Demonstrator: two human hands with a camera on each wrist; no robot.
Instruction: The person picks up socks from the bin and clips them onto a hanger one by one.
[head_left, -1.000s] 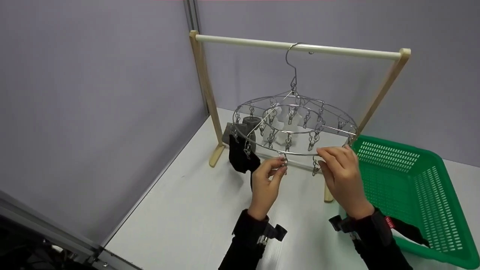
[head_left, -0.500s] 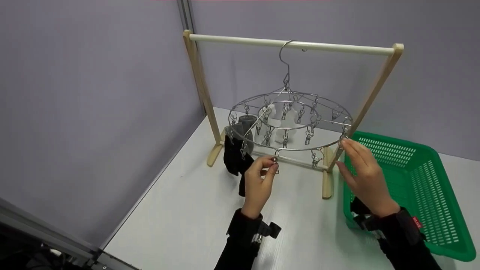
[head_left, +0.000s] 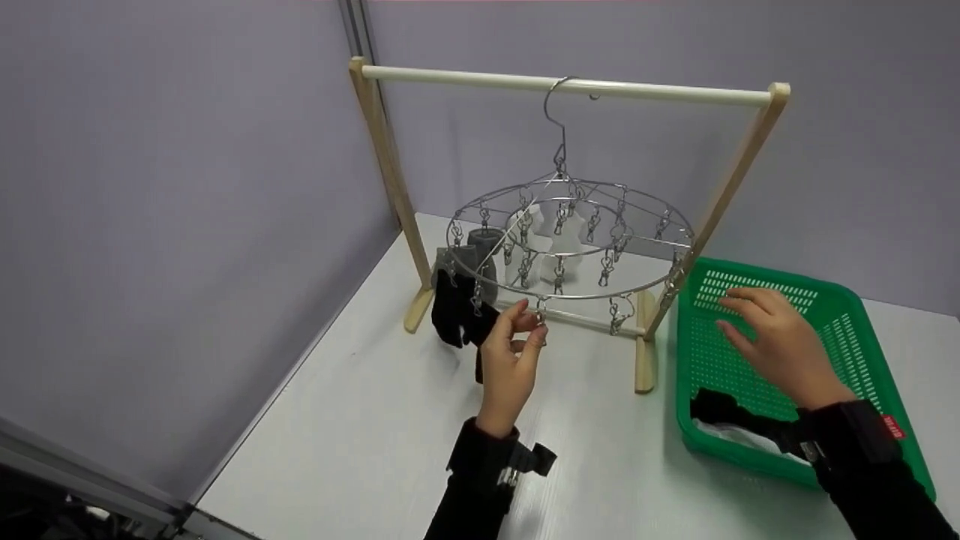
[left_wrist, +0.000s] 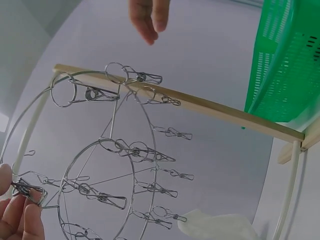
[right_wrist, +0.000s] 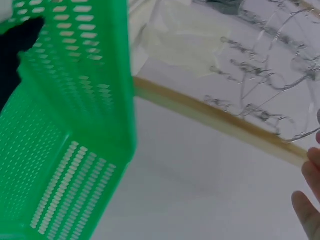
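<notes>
A round metal clip hanger (head_left: pixel 592 297) hangs by its hook from the white bar of a wooden-legged rack. At its front rim my left hand (head_left: pixel 507 367) pinches one of the dangling metal clips (left_wrist: pixel 29 190) between thumb and fingers. My right hand (head_left: pixel 784 345) is over the green basket (head_left: pixel 761 273), fingers loosely bent and holding nothing. In the basket lie a black sock (head_left: pixel 718 406) and something white (head_left: pixel 739 434), partly hidden by the right sleeve. Black socks (head_left: pixel 452 313) hang at the hanger's left side, partly behind my left hand.
Grey socks (head_left: pixel 486 238) and white socks (head_left: pixel 568 251) hang toward the back of the hanger. The rack's wooden leg (head_left: pixel 712 217) stands between hanger and basket. A grey partition wall (head_left: pixel 187 187) borders the white table (head_left: pixel 360 450) on the left.
My right hand has left the hanger's front rim and moved right, over the basket. My left hand keeps its pinch on the clip. The whole view has shifted slightly, moving the rack left.
</notes>
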